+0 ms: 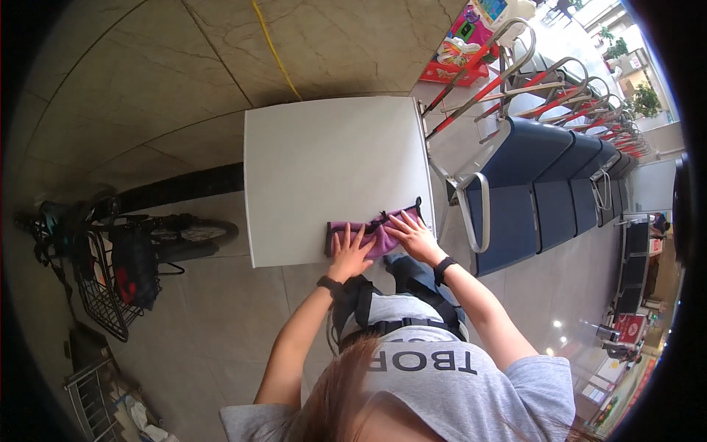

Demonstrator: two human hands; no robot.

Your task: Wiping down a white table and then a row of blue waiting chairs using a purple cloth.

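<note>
One left hand [349, 258]: fingers spread wide, laid over the black-edged purple cloth [378, 241], not closed round it
Right hand [414, 239]: fanned likewise, atop its right part
Cloth: rumpled, on white table's [331, 162] near edge

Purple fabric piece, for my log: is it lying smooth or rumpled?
Rumpled: creases show in the purple fabric piece between the left hand and right hand, and its black trim runs wavy. Whether it is folded, I cannot tell.

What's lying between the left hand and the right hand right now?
A rumpled stretch of the purple cloth item: the left hand and right hand both touch it on either side, as the head view shows.
</note>
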